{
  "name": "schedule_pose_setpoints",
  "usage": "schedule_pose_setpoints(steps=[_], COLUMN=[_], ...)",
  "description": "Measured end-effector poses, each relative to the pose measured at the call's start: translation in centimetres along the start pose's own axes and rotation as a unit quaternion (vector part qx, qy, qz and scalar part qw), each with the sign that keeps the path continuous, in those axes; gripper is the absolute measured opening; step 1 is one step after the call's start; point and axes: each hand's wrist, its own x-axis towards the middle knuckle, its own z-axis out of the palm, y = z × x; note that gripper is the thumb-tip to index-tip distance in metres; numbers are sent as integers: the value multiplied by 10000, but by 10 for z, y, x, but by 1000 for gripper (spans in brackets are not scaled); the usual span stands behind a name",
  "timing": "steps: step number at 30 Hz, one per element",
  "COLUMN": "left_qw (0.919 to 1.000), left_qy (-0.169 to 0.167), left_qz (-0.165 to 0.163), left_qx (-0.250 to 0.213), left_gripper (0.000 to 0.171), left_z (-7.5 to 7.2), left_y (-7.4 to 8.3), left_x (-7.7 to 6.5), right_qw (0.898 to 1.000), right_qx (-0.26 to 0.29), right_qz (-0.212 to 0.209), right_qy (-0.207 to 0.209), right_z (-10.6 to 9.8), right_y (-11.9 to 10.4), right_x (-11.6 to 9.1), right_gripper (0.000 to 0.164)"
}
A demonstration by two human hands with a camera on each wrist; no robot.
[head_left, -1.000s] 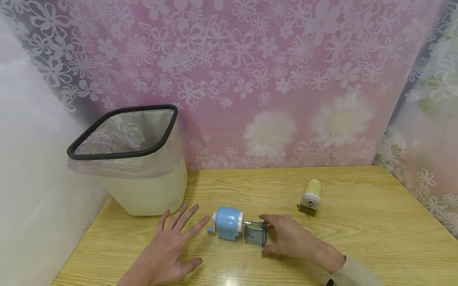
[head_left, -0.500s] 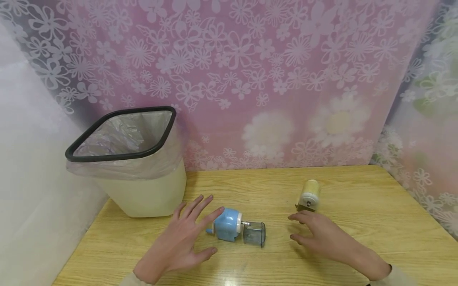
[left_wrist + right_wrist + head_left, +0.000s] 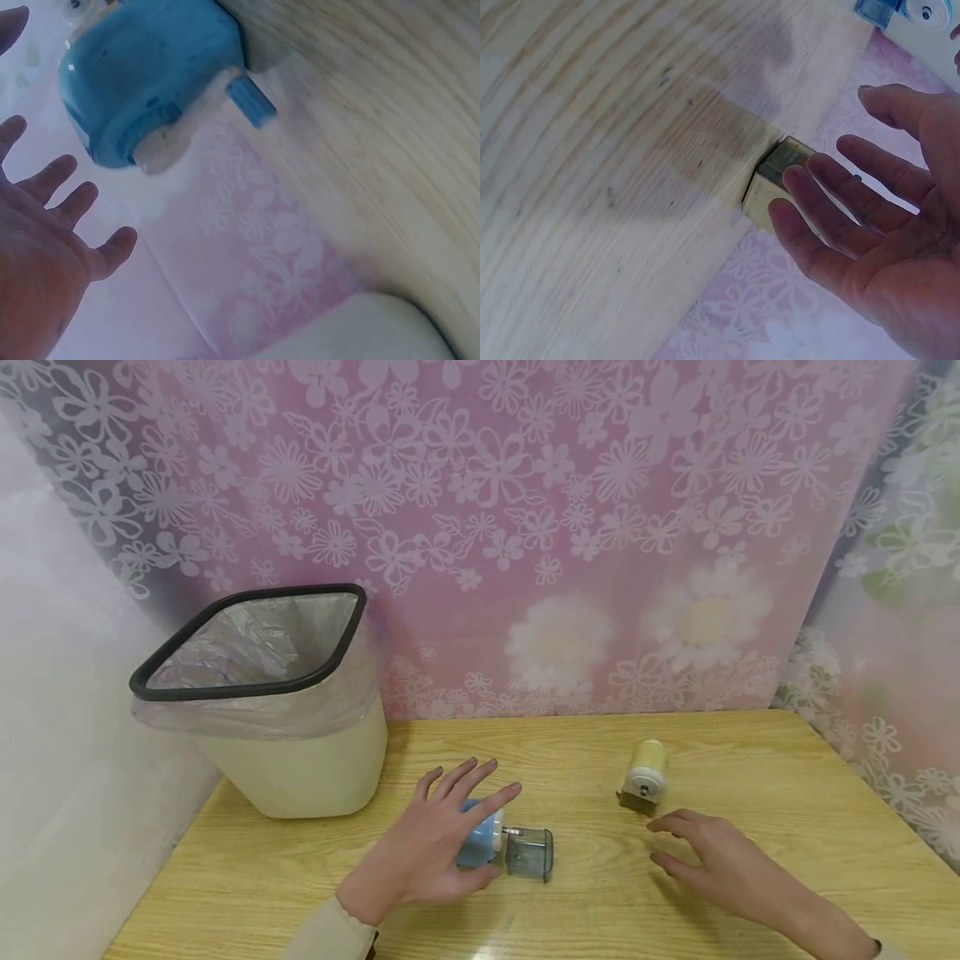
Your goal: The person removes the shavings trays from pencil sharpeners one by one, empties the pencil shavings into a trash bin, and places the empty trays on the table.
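Note:
A blue hand-crank pencil sharpener (image 3: 476, 847) lies on the table, with its smoky clear shavings drawer (image 3: 529, 853) beside its white end. My left hand (image 3: 431, 847) is spread over the sharpener and hides its crank side in the head view. The left wrist view shows the blue crank knob (image 3: 251, 101) and the fingers apart from the body. To the right, my right hand (image 3: 723, 864) hovers with relaxed fingers and holds nothing. Just beyond its fingertips stands a yellow pencil sharpener (image 3: 647, 770) with a white end and a dark drawer, partly covered by the fingers in the right wrist view.
A cream waste bin (image 3: 300, 777) with a black rim and a plastic liner stands at the left back. Behind the wooden table (image 3: 570, 760) hangs a pink floral curtain (image 3: 450, 527). A pale sheet (image 3: 60, 735) closes off the left side.
My right hand has come off the clear drawer and moved right, toward the yellow sharpener. My left hand has moved right, from beside the blue sharpener to over it.

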Motion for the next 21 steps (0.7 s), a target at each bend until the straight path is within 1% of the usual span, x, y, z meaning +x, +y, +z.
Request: schedule_pose_setpoints(steps=[6,11,17,21], left_qw=[9997,9992,9987,9979], left_qy=[-162,-215,-345,-430], left_qz=[160,313,361,482], left_qx=[-72,75,123,45], left_gripper=[88,85,89,88], left_z=[4,8,14,18], left_y=[8,15,22,28], left_x=[13,22,32,39], right_qw=[9999,9997,9993,9990], right_qx=[42,-92,-149,-176], right_qz=[111,145,224,300], right_qy=[1,147,268,278], right_z=[-3,-4,-6,-8], right_y=[7,12,18,23], right_x=[-3,-6,-10,-13], right_gripper=[32,31,31,30])
